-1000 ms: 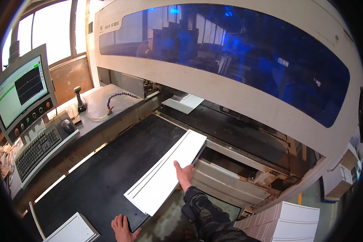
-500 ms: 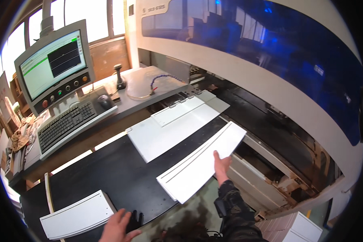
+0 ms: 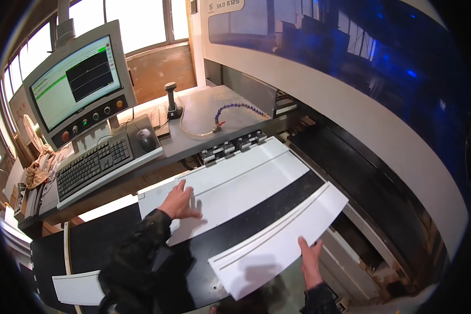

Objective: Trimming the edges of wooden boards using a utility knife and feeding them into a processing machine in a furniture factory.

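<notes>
White grooved panel (image 3: 288, 233), long and narrow, lies at a slant across the near right edge of a black machine bed (image 3: 272, 209), its lower corner jutting past the bed; layered edges suggest there may be more than one piece. The person's right hand (image 3: 310, 256) pinches its near long edge, thumb on top and the other fingers mostly out of sight beneath. The left hand (image 3: 178, 203), fingers spread and holding nothing, is over the left part of a wider white panel (image 3: 256, 180); whether it touches cannot be told. That wider panel lies flat on the bed, its far edge at a row of black clamps (image 3: 211, 156); whether they grip it is unclear. Lengthwise lines on both panels suggest some cutting is done, though how complete it is cannot be judged. As for what remains open, the narrow panel is not let go of, and the wider one is not in anyone's grasp. A third white panel (image 3: 78, 288) rests at the bed's lower left, partly hidden by the left sleeve (image 3: 133, 256) and apart from both hands. Beyond stand a lit monitor (image 3: 78, 83), a keyboard (image 3: 94, 167) and a large machine hood with a blue window (image 3: 298, 52).
</notes>
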`<state>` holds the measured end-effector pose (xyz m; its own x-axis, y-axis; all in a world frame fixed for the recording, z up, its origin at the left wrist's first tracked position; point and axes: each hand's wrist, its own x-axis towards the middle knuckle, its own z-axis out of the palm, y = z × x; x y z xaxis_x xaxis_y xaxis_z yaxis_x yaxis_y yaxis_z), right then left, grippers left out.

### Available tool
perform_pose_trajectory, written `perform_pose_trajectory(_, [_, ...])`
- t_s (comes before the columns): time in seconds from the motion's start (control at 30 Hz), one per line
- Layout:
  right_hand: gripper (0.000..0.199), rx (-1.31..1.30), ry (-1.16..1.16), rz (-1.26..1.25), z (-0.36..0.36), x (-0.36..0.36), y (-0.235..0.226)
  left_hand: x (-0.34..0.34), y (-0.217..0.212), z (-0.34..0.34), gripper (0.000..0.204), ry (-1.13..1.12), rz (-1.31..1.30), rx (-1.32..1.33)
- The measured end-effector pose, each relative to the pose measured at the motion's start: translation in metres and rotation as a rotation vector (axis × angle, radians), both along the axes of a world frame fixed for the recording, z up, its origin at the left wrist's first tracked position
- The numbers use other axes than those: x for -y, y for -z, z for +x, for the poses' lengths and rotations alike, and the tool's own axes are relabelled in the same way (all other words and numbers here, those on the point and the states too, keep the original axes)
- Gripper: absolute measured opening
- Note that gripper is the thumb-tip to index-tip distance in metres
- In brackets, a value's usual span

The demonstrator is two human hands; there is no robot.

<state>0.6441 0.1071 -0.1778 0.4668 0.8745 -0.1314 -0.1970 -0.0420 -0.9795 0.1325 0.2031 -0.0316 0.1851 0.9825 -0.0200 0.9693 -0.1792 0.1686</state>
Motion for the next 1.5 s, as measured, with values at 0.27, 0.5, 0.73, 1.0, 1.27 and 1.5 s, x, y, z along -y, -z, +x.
perform_pose_trajectory(0.27, [0.071,0.012,-0.114,-0.198,0.027,-0.014,-0.034,-0.187,0.075,0.048,0.146,-0.334,-0.145,0.092])
perform_pose_trajectory(0.5, [0.082,-0.085,-0.145,-0.110,0.026,-0.023,-0.048,-0.199,0.082,0.059,0.112,-0.182,-0.003,0.130])
perform_pose_trajectory(0.73, [0.065,0.037,-0.113,-0.079,0.013,-0.015,-0.028,-0.153,0.067,0.042,0.109,-0.084,0.137,0.078])
perform_pose_trajectory(1.0, [0.038,0.029,-0.060,-0.020,0.017,-0.010,0.003,0.078,-0.076,-0.084,0.103,0.084,0.223,0.007])
perform_pose_trajectory(1.27, [0.040,0.036,-0.005,0.012,0.023,-0.002,0.012,0.477,-0.061,-0.259,0.148,-0.315,0.003,0.025])
perform_pose_trajectory(1.5, [0.034,-0.009,-0.065,-0.187,0.036,0.003,0.001,0.609,-0.010,-0.257,0.104,-0.420,0.030,0.064])
